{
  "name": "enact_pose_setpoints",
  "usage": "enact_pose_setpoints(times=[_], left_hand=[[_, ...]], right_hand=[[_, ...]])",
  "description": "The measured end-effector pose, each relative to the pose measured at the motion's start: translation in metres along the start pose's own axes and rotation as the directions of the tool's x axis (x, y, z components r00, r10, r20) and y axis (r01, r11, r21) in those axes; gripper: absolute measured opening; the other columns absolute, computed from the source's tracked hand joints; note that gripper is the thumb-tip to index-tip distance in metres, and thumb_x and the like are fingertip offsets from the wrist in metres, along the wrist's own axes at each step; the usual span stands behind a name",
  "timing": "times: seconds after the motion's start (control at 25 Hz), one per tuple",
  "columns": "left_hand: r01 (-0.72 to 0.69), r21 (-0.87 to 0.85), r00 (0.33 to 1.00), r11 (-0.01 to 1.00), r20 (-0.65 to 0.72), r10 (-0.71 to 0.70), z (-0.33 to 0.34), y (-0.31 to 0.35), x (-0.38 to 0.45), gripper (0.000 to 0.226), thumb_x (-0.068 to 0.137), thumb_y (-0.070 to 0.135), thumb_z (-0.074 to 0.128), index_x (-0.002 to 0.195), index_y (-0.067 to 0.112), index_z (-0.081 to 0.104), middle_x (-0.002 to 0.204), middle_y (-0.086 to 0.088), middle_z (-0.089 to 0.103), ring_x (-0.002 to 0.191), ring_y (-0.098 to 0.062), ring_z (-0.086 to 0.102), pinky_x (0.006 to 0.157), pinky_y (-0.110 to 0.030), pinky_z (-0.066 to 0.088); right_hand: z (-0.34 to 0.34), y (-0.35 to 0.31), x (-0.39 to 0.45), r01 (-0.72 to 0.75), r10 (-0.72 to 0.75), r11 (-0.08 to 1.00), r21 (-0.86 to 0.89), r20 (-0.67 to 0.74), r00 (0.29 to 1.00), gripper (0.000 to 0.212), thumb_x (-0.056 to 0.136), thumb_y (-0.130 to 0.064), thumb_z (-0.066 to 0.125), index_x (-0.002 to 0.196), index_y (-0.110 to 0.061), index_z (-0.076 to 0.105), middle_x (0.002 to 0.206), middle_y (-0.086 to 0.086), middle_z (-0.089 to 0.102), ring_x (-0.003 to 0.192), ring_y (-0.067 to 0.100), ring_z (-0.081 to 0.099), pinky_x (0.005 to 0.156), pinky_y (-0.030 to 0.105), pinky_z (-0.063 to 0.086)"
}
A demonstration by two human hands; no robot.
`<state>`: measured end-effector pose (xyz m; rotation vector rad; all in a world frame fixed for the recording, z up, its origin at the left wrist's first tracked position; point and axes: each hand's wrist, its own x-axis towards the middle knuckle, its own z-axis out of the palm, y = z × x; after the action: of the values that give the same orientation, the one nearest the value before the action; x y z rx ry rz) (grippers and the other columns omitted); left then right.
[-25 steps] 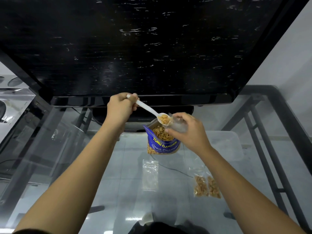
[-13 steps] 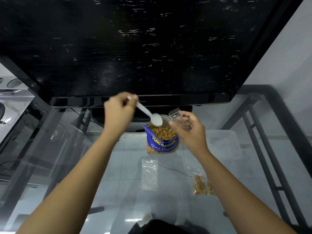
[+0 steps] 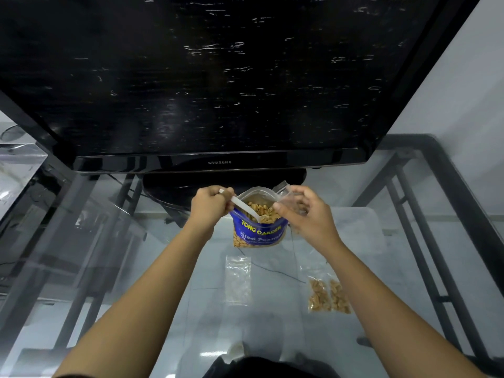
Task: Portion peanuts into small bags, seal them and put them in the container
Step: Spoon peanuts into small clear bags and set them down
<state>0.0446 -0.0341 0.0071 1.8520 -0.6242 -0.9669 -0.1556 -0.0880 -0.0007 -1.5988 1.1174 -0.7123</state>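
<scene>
A blue peanut pouch [image 3: 259, 234] stands open on the glass table [image 3: 191, 309], full of peanuts. My left hand [image 3: 210, 207] grips the handle of a white plastic spoon [image 3: 246, 210], whose bowl is dipped into the peanuts. My right hand [image 3: 308, 214] holds a small clear bag [image 3: 290, 199] beside the pouch's right rim; a few peanuts show inside it. An empty small bag [image 3: 237, 279] lies flat in front of the pouch. Two filled small bags [image 3: 328, 296] lie to the right.
A large black TV [image 3: 218, 77] on its stand [image 3: 174, 189] rises just behind the pouch. A translucent container [image 3: 362, 227] sits at the right behind my right hand. A thin black cable [image 3: 275, 272] crosses the glass. Black metal frame bars [image 3: 425, 255] run along the table's right side.
The spoon tipped its peanuts into the small bag, then came down empty into the pouch. My right hand with the bag shifted slightly right of the pouch mouth.
</scene>
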Motion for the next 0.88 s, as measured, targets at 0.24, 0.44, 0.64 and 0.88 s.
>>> enact_pose_setpoints(times=[0.24,0.44,0.64,0.88], left_hand=[[0.083,-0.126,0.987,0.989,-0.125,-0.099,-0.013,0.000,0.015,0.022,0.091,0.020,0.053,0.074,0.009,0.061,0.059,-0.003,0.051,0.051,-0.012,0.045,0.050,-0.022,0.038],[0.068,-0.235,0.981,0.970,-0.164,-0.109,-0.030,0.015,0.022,0.019,0.091,0.017,0.053,0.074,0.012,0.061,0.059,-0.002,0.049,0.053,-0.011,0.044,0.051,-0.022,0.037],[0.005,-0.248,0.988,0.969,-0.148,-0.043,-0.039,0.036,0.018,0.020,0.091,0.015,0.052,0.074,0.012,0.061,0.061,-0.001,0.050,0.055,-0.010,0.045,0.054,-0.021,0.038],[-0.223,0.063,0.966,0.973,-0.120,0.229,-0.024,0.067,-0.007,0.021,0.091,0.024,0.054,0.076,0.016,0.066,0.066,-0.003,0.061,0.060,-0.011,0.054,0.058,-0.022,0.043]], right_hand=[[-0.010,-0.010,0.002,0.075,-0.083,0.980,-0.186,-0.033,0.996,0.044,0.071,-0.038,0.076,0.110,-0.025,0.059,0.099,-0.010,0.061,0.090,0.006,0.059,0.066,0.011,0.049],[-0.009,-0.016,0.007,0.237,-0.220,0.797,-0.555,0.098,0.971,0.047,0.071,-0.044,0.072,0.110,-0.022,0.060,0.102,-0.004,0.063,0.088,0.015,0.060,0.080,0.037,0.050],[0.002,-0.018,0.009,0.261,-0.227,0.770,-0.583,0.132,0.965,0.046,0.073,-0.047,0.069,0.110,-0.023,0.058,0.103,-0.005,0.065,0.086,0.017,0.061,0.082,0.041,0.049],[0.017,-0.018,0.006,0.236,-0.239,0.878,-0.417,0.045,0.970,0.047,0.070,-0.050,0.071,0.108,-0.025,0.057,0.100,-0.007,0.068,0.088,0.012,0.063,0.076,0.041,0.055]])
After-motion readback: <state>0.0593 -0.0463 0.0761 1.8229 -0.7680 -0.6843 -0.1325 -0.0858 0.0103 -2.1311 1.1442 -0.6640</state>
